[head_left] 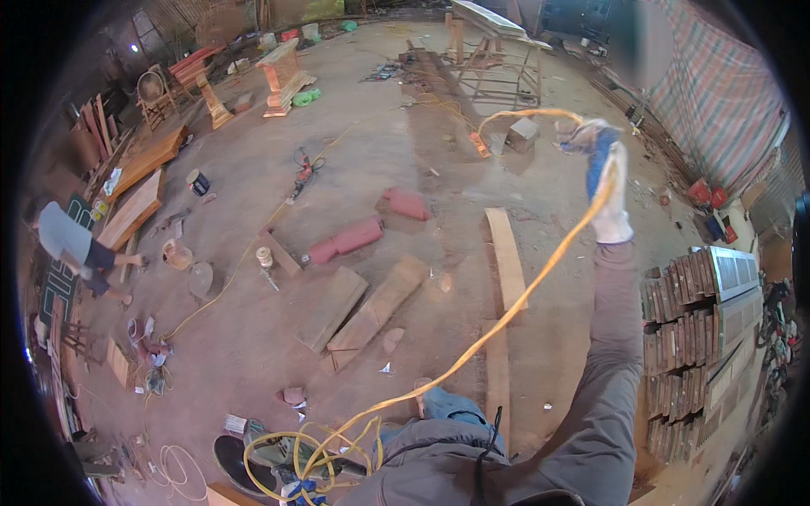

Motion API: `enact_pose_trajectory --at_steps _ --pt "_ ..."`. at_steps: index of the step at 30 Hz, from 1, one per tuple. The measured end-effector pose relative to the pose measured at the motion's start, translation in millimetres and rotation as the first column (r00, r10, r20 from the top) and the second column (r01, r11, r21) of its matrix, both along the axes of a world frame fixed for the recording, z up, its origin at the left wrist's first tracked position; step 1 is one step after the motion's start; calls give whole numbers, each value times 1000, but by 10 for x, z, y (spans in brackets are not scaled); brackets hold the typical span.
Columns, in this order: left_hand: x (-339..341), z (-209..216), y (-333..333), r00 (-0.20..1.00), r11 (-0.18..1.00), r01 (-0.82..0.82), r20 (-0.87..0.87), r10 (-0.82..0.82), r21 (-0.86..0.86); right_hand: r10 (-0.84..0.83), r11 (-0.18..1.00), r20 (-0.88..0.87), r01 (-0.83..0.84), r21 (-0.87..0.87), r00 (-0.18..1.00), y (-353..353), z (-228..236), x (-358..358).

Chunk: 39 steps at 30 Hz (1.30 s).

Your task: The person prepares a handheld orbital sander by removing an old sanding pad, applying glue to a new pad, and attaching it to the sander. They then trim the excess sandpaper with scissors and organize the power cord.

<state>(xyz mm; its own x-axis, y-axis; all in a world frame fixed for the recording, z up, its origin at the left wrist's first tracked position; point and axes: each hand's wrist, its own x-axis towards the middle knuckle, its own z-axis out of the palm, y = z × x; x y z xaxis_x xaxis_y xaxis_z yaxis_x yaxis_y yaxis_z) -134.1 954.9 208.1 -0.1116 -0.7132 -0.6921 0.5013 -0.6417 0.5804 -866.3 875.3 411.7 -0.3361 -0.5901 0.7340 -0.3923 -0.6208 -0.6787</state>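
My right hand [602, 173], in a white and blue work glove, is stretched out ahead on the right, fingers closed round a yellow electric cord [481, 344]. From it the cord sags back to several loose loops at the lower left. My left hand [302, 492], also in a blue glove, is at the bottom edge, closed on those loops; its fingers are partly hidden by them. Past the right hand, the cord curves over to an orange socket block [479, 144] at the floor. A green and black machine [245, 460] stands beside my left hand.
Wooden boards [375, 312], dark red rolls [346, 240] and a red power tool [304, 175] lie on the floor ahead. Stacked shutter panels [688, 346] stand at the right. A bent-over person [72, 240] is at the far left. A trestle table [498, 51] stands behind.
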Motion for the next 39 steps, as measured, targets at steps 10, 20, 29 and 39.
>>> enact_pose_trajectory --at_steps 10,20,29,39 --pt "-637 -83 -466 970 997 11 -242 8 76 -329 927 -160 286 -242 931 538 782 -566" --pt "-1945 -45 -1649 988 971 145 -82 -132 190 -505 803 33 455 385 863 414 726 -2154" --pt "-3644 -310 -2958 980 982 165 93 -174 94 -48 827 -874 510 237 484 -1888 -1022 -2038" --pt "-5363 -422 -4168 815 937 336 -471 -338 -92 532 615 -236 -179 768 813 -3253 -1847 -374"
